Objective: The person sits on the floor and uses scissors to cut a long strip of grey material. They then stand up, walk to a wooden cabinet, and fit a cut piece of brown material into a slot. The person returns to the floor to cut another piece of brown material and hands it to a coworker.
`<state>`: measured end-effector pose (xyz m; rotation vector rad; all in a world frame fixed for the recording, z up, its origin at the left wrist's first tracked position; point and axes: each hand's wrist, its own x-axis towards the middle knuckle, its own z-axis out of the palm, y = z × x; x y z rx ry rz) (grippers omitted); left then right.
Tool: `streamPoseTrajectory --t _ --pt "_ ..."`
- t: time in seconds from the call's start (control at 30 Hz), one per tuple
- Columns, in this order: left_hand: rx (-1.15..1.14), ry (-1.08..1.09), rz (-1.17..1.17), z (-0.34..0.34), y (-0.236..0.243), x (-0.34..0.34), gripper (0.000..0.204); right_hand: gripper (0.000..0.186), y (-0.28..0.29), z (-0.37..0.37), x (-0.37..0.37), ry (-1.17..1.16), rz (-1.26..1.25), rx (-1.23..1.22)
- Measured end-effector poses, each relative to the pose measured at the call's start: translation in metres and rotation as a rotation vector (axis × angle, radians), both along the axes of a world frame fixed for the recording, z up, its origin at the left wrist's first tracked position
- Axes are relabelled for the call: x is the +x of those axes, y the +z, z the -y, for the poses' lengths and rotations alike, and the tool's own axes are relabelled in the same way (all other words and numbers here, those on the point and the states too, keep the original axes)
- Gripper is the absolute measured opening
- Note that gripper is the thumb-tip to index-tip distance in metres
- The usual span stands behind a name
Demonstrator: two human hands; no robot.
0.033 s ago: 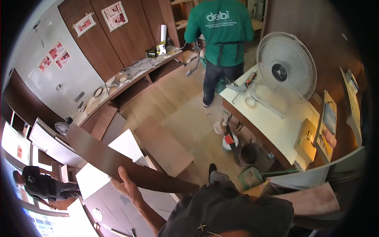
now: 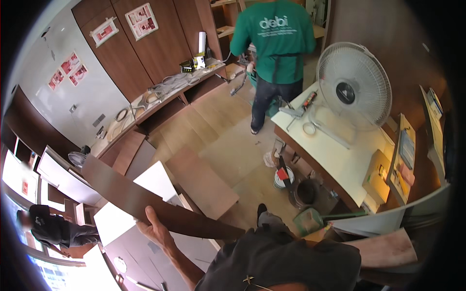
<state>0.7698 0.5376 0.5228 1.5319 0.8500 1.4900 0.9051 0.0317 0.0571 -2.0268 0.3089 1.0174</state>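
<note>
My left hand [image 2: 158,232] is closed around the lower edge of a long brown wooden board [image 2: 128,191], thumb on its near face. The board slants from the far left down to my body, where its near end is hidden. My right hand is not in view. At my right side lies a flat reddish-brown wooden piece [image 2: 383,248]. Whether it belongs to the same board I cannot tell. Beyond the held board, another brown panel [image 2: 201,182] lies on the floor, beside a white panel [image 2: 156,180].
A worktable [image 2: 335,160] at the right carries a large fan [image 2: 354,85], a tape roll [image 2: 309,128] and a caulking gun [image 2: 309,100]. Buckets [image 2: 306,191] stand below it. A person in green [image 2: 274,46] stands ahead; another in black [image 2: 48,225] is at far left. A low cluttered bench [image 2: 170,94] lines the wall.
</note>
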Motion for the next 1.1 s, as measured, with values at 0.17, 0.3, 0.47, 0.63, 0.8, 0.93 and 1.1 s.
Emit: streamPoseTrajectory --t 0.17,0.3,0.47,0.63,0.8,0.93,1.1 --pt "0.014 0.042 -0.040 -0.023 0.014 0.073 0.039 0.018 0.004 -0.095 0.108 0.457 0.067 -0.062" --pt "-0.006 0.118 -0.003 -0.029 0.024 0.119 0.040 0.020 -0.017 -0.122 0.181 0.276 -0.004 0.152" --pt "0.032 0.141 0.052 -0.052 0.022 0.147 0.045 0.014 -0.008 -0.164 0.243 0.036 0.033 0.212" --pt "0.066 0.131 0.121 -0.073 0.023 0.168 0.043 0.012 -0.028 -0.171 0.262 -0.065 0.095 0.206" --pt "0.031 0.097 0.161 -0.093 0.017 0.162 0.040 0.017 -0.075 -0.188 0.225 0.032 0.149 0.243" --pt "0.017 0.104 0.158 -0.111 0.012 0.150 0.041 0.026 -0.112 -0.204 0.196 0.261 0.438 0.139" --pt "-0.030 0.169 0.118 -0.141 0.001 0.106 0.043 0.029 -0.113 -0.235 0.184 0.173 0.291 0.185"
